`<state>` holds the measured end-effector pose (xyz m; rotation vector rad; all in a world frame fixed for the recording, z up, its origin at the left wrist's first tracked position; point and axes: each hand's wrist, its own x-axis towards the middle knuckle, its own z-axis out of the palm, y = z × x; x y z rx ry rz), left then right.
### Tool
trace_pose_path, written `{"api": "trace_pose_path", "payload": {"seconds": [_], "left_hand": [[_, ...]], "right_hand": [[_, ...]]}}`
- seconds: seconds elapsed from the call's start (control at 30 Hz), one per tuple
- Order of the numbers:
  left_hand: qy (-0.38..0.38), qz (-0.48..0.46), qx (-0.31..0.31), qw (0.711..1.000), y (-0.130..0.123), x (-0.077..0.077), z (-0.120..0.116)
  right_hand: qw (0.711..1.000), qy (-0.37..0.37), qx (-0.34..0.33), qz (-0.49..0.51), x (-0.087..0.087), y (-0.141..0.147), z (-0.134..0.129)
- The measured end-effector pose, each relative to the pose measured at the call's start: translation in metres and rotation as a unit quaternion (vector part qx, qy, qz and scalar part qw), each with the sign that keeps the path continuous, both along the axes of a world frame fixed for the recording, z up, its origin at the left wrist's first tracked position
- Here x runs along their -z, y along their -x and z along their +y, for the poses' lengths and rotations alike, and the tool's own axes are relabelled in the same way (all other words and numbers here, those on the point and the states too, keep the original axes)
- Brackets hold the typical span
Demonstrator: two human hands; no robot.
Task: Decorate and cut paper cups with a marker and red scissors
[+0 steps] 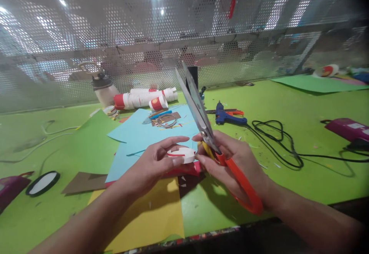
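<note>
My left hand (pixel 157 158) holds a small white round piece (pixel 187 155), which looks like the cut-off base of a paper cup, between thumb and fingers. A thin red strip crosses its near side. In my right hand (pixel 238 158) is a pair of scissors (pixel 198 108) with orange handles, blades parted slightly and pointing up and away. My right fingertips are close to the white piece's right edge; whether they touch it I cannot tell. Beneath the hands are light blue paper (pixel 150 135), yellow paper (pixel 152 211) and some pink-red paper partly hidden.
A blue glue gun (pixel 227 115) with a looped black cord lies to the right. Cut paper cups (pixel 144 99) and a bottle (pixel 103 90) stand along the back. Green paper (pixel 92 138) and a black-rimmed disc (pixel 43 183) lie left. A perforated metal screen (pixel 129 27) closes the far side.
</note>
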<state>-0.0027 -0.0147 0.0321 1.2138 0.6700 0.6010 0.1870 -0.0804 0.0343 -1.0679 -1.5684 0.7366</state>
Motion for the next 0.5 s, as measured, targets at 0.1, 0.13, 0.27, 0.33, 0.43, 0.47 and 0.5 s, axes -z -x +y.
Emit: {"api": "trace_pose_path", "payload": {"seconds": [0.1,0.13,0.27,0.33,0.43,0.47,0.5], "left_hand": [[-0.015,0.008,0.013,1.0,0.001,0.002,0.001],[-0.019,0.009,0.015,1.0,0.001,0.003,0.002],[-0.005,-0.006,0.014,1.0,0.0,0.006,0.003],[0.024,-0.033,0.022,0.999,0.0,0.007,0.002],[0.06,-0.075,0.044,0.994,-0.001,0.006,0.001],[0.063,-0.084,0.051,0.993,-0.001,0.006,0.001],[0.065,-0.09,0.059,0.992,0.0,0.005,0.002]], "right_hand": [[0.999,-0.003,0.026,-0.04,0.005,0.0,0.0],[0.998,-0.008,0.036,-0.053,0.007,0.0,-0.001],[0.997,-0.018,0.047,-0.057,0.008,0.001,-0.001],[1.0,0.015,0.021,-0.017,0.004,0.001,-0.001],[0.996,0.068,-0.017,0.052,-0.002,0.001,-0.001],[0.995,0.074,-0.023,0.067,-0.003,0.001,-0.001],[0.994,0.077,-0.029,0.078,-0.004,0.0,-0.001]]}}
